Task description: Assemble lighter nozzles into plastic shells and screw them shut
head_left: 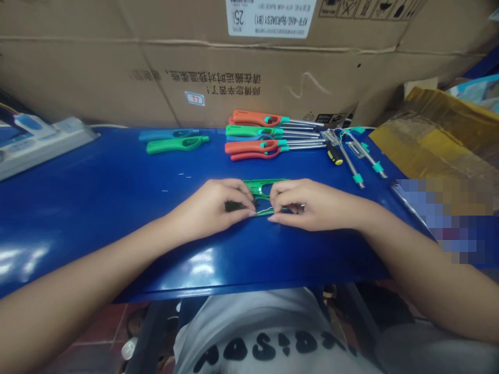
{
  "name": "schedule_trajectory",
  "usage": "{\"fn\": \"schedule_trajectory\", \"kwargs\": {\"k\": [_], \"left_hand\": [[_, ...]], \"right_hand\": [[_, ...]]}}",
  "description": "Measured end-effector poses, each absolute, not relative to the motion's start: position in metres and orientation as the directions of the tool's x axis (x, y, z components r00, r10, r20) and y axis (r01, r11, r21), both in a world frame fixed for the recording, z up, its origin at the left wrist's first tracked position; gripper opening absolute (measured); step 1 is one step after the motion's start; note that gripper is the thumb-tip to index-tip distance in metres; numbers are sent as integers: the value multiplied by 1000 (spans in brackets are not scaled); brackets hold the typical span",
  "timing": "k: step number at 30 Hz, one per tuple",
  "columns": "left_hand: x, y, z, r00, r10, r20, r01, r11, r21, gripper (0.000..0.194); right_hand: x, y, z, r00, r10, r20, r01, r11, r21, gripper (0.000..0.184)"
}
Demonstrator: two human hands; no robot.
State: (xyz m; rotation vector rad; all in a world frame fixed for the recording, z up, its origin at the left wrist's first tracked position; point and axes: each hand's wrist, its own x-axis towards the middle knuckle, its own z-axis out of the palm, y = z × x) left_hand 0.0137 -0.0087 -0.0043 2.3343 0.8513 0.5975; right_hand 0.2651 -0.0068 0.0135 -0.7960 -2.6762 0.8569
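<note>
I am recording the green utility-lighter shell (259, 188) lying lengthwise on the blue desk (97, 197), its long axis running between my left hand (210, 208) and right hand (312, 205), both closed and pinching it about equally.

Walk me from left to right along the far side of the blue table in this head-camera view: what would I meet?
White-and-blue package → green lighter handle → stacked orange and green utility lighters → yellow-and-black screwdriver → metal lighter barrels with teal collars → crumpled yellow-brown cardboard

White T-shirt (249, 311) — chunky black lettering (261, 347) across the chest
</note>
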Motion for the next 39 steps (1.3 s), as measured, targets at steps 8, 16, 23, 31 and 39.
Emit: {"fn": "schedule_trajectory", "kwargs": {"k": [8, 16, 23, 31, 39], "left_hand": [[12, -7, -2, 689, 702, 183, 459, -617, 640, 11], [13, -7, -3, 666, 730, 152, 484, -578, 657, 10], [11, -3, -3, 692, 708, 145, 462, -588, 664, 10], [9, 0, -3, 743, 646, 175, 426, -658, 622, 10], [0, -3, 7, 859, 491, 142, 377, -797, 471, 20]], "right_hand": [[258, -7, 3, -770, 635, 62, 535, 694, -482, 12], [257, -11, 2, -761, 647, 45, 560, 691, -456, 13], [257, -12, 1, -754, 656, 39, 578, 691, -434, 13], [257, -9, 0, -769, 635, 67, 541, 704, -459, 6], [254, -11, 1, -740, 667, 83, 542, 665, -514, 10]]}}
